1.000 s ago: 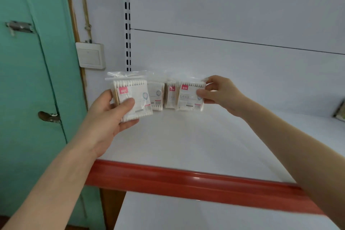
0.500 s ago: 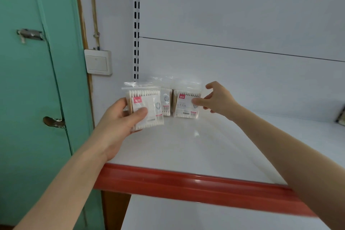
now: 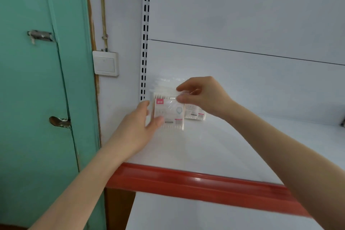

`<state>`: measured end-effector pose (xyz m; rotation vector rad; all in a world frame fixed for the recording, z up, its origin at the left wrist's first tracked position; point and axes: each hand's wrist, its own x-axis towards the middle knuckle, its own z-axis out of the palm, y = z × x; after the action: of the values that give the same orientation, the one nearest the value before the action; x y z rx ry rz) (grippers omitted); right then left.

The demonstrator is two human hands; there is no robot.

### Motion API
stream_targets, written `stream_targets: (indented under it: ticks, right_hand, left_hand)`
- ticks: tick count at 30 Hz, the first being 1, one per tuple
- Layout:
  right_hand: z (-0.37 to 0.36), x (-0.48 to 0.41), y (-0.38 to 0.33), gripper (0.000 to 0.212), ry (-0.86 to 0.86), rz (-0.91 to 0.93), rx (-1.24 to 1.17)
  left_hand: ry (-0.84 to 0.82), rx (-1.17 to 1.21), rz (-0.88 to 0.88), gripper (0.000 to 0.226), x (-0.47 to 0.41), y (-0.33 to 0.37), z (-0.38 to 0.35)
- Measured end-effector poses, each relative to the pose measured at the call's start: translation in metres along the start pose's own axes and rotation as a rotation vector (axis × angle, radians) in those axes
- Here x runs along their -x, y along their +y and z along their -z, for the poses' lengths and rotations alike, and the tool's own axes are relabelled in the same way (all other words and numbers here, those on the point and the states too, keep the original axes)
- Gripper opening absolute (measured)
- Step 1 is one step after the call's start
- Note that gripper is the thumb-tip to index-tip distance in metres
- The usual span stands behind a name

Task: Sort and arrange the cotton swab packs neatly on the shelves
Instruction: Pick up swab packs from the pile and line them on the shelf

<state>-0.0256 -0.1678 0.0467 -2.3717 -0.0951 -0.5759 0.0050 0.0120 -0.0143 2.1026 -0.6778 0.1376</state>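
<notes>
- The front swab pack (image 3: 169, 113) is held upright near the shelf's (image 3: 205, 147) back left corner, overlapping the rear pack (image 3: 195, 113).
- The left hand (image 3: 138, 129): fingers grip its lower left edge.
- The right hand (image 3: 203, 97): fingers pinch its top.

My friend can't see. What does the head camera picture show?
Two bare hands hold a cotton swab pack upright at the back left of a white shelf: the left hand grips its side, the right hand pinches its clear top. A second pack stands behind it; a green door is on the left.
</notes>
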Motion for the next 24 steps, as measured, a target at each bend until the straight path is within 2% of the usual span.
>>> stream_targets:
  ticks: [2, 4, 8, 12, 18, 21, 24]
  right_hand:
    - [-0.003, -0.009, 0.004, 0.014, 0.059, -0.018, -0.017]
    - [-0.011, -0.018, 0.009, 0.015, 0.075, -0.012, 0.063]
    - [-0.028, -0.026, 0.021, 0.014, 0.046, -0.018, 0.207]
    - [-0.033, -0.026, 0.027, 0.010, 0.132, 0.049, 0.244]
    - [-0.035, -0.030, 0.035, 0.017, 0.165, 0.123, 0.439]
    - [-0.026, -0.028, 0.034, 0.025, 0.198, 0.129, 0.368]
    - [-0.001, -0.019, 0.038, 0.023, 0.273, 0.071, 0.247]
  left_hand:
    - [-0.049, -0.363, -0.028, 0.046, 0.011, 0.000, -0.001]
    - [-0.124, -0.510, -0.078, 0.042, 0.019, -0.001, -0.005]
    - [-0.125, -0.548, -0.069, 0.041, 0.020, -0.004, -0.005]
    - [-0.119, -0.581, -0.089, 0.040, 0.020, -0.005, -0.007]
    - [-0.122, -0.579, -0.107, 0.039, 0.019, -0.003, -0.005]
    - [-0.072, -0.596, -0.154, 0.042, 0.018, 0.004, -0.007]
    - [0.021, -0.536, -0.279, 0.043, 0.017, 0.022, -0.019]
